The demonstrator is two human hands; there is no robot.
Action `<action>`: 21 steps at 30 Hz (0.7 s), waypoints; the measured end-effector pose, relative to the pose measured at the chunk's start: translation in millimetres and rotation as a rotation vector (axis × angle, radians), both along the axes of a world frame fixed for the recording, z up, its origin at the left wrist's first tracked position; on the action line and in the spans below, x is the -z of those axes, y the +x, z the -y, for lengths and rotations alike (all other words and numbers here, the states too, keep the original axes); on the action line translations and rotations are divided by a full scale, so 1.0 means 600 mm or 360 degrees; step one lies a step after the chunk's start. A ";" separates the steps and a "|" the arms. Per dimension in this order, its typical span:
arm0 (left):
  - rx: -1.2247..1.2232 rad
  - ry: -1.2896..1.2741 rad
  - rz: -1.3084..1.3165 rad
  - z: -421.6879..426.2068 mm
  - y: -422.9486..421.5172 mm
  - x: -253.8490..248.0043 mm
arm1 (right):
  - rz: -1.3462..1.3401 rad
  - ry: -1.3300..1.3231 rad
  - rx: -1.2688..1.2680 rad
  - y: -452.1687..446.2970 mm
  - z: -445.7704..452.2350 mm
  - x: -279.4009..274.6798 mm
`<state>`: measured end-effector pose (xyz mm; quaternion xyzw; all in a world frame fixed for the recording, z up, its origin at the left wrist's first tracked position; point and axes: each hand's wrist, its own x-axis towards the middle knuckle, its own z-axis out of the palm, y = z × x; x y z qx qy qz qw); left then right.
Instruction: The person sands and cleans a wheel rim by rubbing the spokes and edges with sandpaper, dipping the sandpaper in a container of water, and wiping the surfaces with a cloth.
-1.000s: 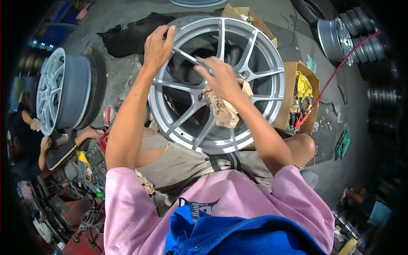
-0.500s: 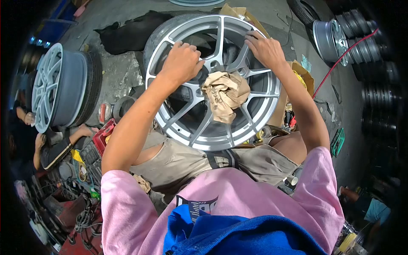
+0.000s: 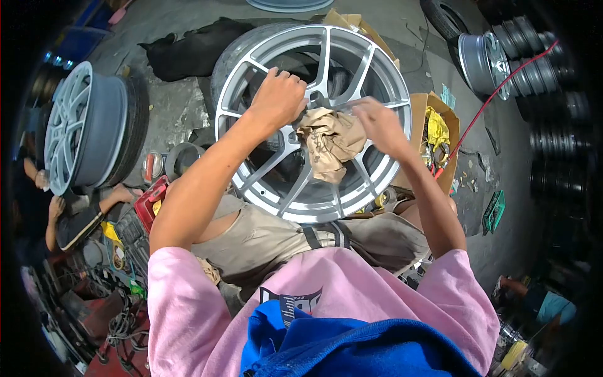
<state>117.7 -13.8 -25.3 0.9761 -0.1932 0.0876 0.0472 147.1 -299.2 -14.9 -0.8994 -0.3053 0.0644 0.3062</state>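
"Where's the sheet [image 3: 331, 146]?"
"Crumpled over the middle of the silver wheel [image 3: 325, 56]."
"And my hands?"
"Left hand [image 3: 279, 97]: fingers curled beside the sheet's upper left; I can't make out any grip. Right hand [image 3: 380, 125]: blurred at its right edge, contact unclear."
"Step?"
"Handling the sheet, I'd judge; next calls for a sure pinch."
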 end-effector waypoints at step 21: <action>-0.0258 0.0207 -0.1425 -0.011 0.015 0.050 | -0.1422 0.0407 0.1376 -0.093 0.302 0.199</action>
